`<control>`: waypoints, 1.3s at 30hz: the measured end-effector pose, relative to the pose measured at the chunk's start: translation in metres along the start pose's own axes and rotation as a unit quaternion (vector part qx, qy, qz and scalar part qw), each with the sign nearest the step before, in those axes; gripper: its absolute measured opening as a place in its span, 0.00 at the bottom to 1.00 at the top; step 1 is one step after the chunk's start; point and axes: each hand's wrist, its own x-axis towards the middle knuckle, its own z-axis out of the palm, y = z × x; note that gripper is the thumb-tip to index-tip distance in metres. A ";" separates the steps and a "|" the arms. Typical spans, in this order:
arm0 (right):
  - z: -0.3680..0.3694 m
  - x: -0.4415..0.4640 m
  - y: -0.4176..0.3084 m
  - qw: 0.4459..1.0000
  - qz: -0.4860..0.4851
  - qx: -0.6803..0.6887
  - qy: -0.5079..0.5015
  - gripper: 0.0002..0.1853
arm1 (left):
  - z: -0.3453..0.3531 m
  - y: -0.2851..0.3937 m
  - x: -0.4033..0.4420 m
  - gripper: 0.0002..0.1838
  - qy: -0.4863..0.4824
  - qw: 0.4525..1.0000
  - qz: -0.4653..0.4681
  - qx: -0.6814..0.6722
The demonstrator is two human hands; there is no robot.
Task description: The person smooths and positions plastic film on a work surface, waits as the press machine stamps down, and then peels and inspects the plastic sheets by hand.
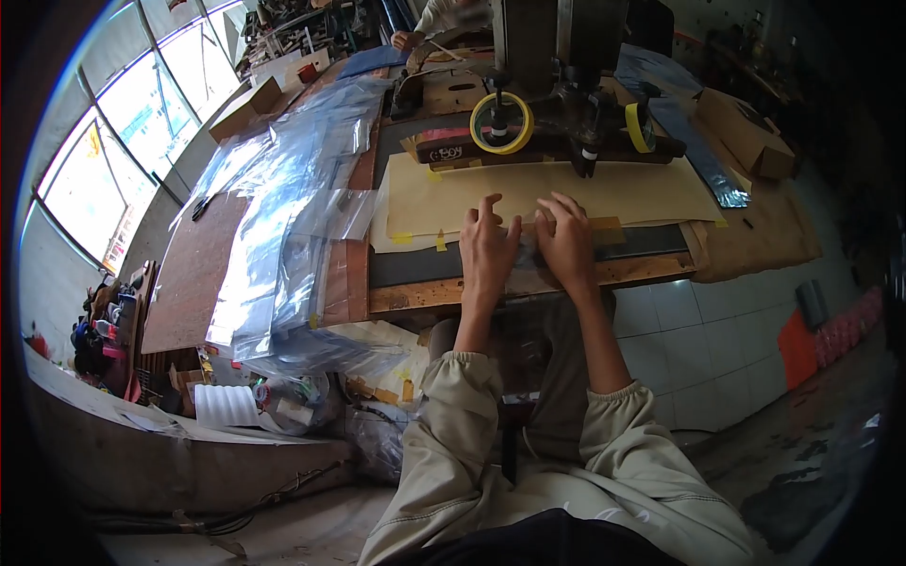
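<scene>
Dark workbench with a worn wooden front edge (pixel 415 300), biggest thing here. Tall dark metal machine (pixel 528 42) stands over it, long dark bar (pixel 557 151) low across the front. Left side: wide heap of clear, shiny plastic sheets (pixel 302 203). In front of the bar, flat on the bench: the long cream-coloured paper or thin card sheet (pixel 651 193), its far edge by the bar, its near edge by the hands.

Sheet judged light, thin, fairly stiff lying flat but likely to bend or crease if lifted from one end; not heavy, probably not very slippery. Best hold: both hands, flat fingers, spread along the near edge or at the two ends, no hard pinching. Plastic likely slicker and floppier.

Left hand (pixel 487 250) and right hand (pixel 567 243) side by side over the sheet's near edge, both open, fingers loosely bent, nothing visibly gripped. Whether the fingertips touch the sheet, can't tell.

Small stuff: two yellow-rimmed tape rolls (pixel 501 148) hang on the machine; little yellow tape tabs (pixel 441 241) along the sheet's near edge.
</scene>
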 end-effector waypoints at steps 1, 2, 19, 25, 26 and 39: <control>-0.002 0.001 0.000 1.000 0.006 0.009 0.002 0.15 | -0.001 0.002 0.001 0.20 -0.008 1.000 -0.006 -0.008; -0.004 0.001 0.000 1.000 0.012 0.018 0.005 0.14 | -0.002 0.003 0.001 0.19 -0.016 1.000 -0.011 -0.016; -0.023 0.009 0.007 0.975 0.155 0.162 0.017 0.08 | -0.012 0.012 0.007 0.12 -0.029 0.988 -0.089 -0.125; -0.026 0.005 -0.001 0.958 0.198 0.205 0.005 0.07 | -0.010 0.005 0.003 0.10 -0.019 0.981 -0.117 -0.156; -0.025 0.005 -0.001 0.955 0.205 0.214 -0.003 0.07 | -0.011 0.004 0.003 0.10 -0.028 0.977 -0.135 -0.164; -0.049 0.023 -0.005 0.994 -0.014 -0.005 -0.110 0.07 | -0.030 0.021 -0.034 0.08 -0.059 0.995 -0.028 -0.070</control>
